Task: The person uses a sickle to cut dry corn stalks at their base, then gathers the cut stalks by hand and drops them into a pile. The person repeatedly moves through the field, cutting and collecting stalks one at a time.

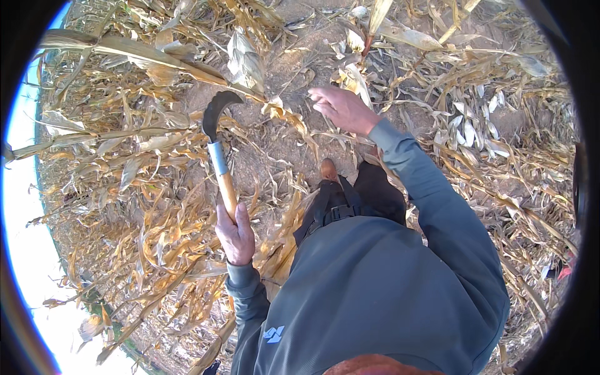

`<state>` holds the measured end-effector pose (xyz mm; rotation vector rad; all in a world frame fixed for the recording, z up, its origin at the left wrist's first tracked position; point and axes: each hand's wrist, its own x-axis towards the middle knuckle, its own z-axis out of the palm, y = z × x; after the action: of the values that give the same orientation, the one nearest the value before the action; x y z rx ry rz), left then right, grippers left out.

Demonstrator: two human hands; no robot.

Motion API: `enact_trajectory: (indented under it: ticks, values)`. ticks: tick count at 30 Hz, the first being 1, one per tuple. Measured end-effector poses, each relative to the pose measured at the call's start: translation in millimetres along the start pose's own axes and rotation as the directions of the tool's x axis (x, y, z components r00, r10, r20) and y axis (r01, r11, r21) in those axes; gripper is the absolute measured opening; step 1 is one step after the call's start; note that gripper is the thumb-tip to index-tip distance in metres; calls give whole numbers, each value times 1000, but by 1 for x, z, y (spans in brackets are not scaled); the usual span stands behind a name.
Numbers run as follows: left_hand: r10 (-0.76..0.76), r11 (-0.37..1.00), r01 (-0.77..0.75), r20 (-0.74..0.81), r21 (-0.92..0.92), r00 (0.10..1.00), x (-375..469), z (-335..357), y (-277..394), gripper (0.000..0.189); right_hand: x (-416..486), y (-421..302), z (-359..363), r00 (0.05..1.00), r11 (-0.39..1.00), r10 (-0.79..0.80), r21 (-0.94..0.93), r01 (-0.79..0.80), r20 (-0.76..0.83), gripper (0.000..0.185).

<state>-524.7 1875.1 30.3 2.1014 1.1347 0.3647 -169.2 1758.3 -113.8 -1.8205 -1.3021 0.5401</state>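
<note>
A sickle (216, 117) with a dark curved blade, a metal socket and a wooden handle points up and away from me. My left hand (236, 236) is closed round the lower end of its handle. My right hand (344, 110) reaches out over the ground with its fingers partly bent, near dry corn husks (355, 82), and nothing shows in its grasp. A dry corn stalk (154, 55) slants in from the upper left, its end between the blade and my right hand.
Dry corn stalks and leaves (164, 239) cover much of the ground on both sides. Bare soil (290, 140) shows ahead of my brown shoe (328, 169). More stalks (529, 211) lie on the right. Something red (566, 267) shows at the right rim.
</note>
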Motion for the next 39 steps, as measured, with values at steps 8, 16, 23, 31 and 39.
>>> enact_trajectory:
  ticks: [8, 16, 23, 31, 39]
  values:
    - [-73, 997, 69, 85, 46, 994, -32, 19, 2, 26, 277, -7, 38, 956, 771, -292, -595, 227, -15, 44]
    - [-38, 998, 34, 76, 52, 996, -25, 20, 5, 24, 230, 66, 25, 968, 694, 155, -719, 36, 199, 33]
    - [7, 998, -13, 111, 58, 994, 63, 65, 56, 35, 71, 133, 59, 985, 946, 167, -275, -169, -29, 22]
    - [162, 934, -253, -330, -253, 930, 88, 61, 91, 41, 8, 138, 95, 942, 922, 297, -210, -325, -158, 19]
    - [-362, 897, 124, 546, 424, 755, 62, 125, -93, 57, -18, 125, 106, 968, 933, 251, -261, -249, -25, 24]
